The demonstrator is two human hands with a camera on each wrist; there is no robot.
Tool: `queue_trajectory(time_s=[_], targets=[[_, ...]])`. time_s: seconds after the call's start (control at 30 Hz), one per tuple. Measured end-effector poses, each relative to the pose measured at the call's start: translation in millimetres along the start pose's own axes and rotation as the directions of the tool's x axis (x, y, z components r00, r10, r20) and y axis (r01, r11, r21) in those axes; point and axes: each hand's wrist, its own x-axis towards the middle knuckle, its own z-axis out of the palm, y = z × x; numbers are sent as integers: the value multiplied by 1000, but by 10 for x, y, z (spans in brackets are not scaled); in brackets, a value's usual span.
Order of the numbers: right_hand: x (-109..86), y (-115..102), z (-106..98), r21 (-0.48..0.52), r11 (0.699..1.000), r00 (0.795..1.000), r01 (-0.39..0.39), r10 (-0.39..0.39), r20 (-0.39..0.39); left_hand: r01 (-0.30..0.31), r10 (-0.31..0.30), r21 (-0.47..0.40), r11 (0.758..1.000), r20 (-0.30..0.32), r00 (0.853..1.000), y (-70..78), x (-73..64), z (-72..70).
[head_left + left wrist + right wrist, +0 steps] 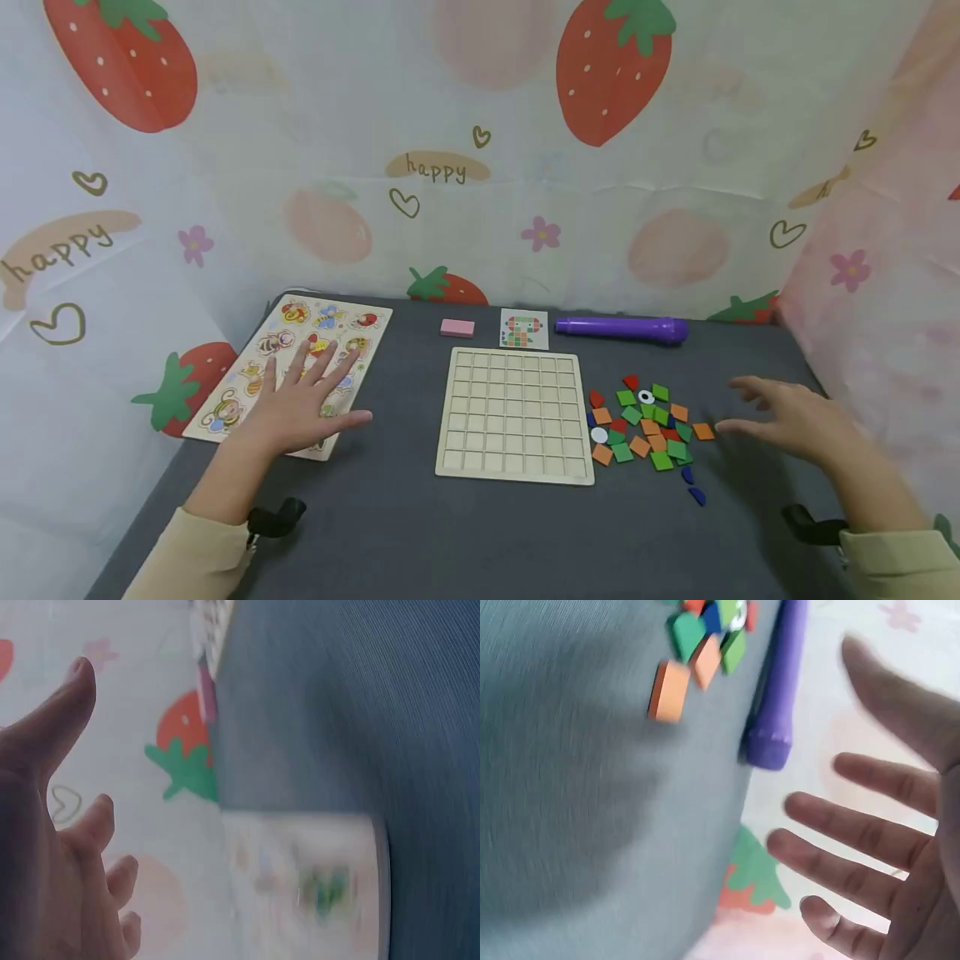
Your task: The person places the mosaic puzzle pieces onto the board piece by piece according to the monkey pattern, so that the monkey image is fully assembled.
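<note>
My left hand (300, 412), fingers spread, hovers over a wooden puzzle board (255, 342) printed with bees and ladybugs. In the left wrist view the board (300, 836) is blurred below and beside the fingers, and nothing is held. My right hand (795, 421) is raised at the right, its fingers apart and the palm bare in the right wrist view. Closest to it lies an orange square tile (703, 432), at the edge of a loose heap of green, orange, red, blue and white tiles (648, 427). A wooden grid board (514, 479) with bare cells lies left of the heap.
Behind the grid board lie a pink block (457, 327), a small pattern card (524, 328) and a purple marker-shaped tube (621, 329). Two blue half-round tiles (697, 496) sit near the front of the heap. Printed cloth (480, 225) hangs around the dark table (480, 542).
</note>
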Motion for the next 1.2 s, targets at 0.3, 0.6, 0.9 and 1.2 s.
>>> queue_trajectory(time_s=[0.3,0.6,0.9,1.2], targets=[[-22,-140,275,207,978,999,7,0,-37,-75,77,-145,987,8,997,307,239,292],[-39,-304,591,301,953,998,20,-39,57,-140,147,-264,954,6,989,625,499,480],[-23,-393,768,320,947,991,-39,-4,133,-84,113,-331,940,71,991,824,665,596],[-8,-420,745,328,943,989,-46,-3,148,23,52,-389,921,179,982,915,702,625]])
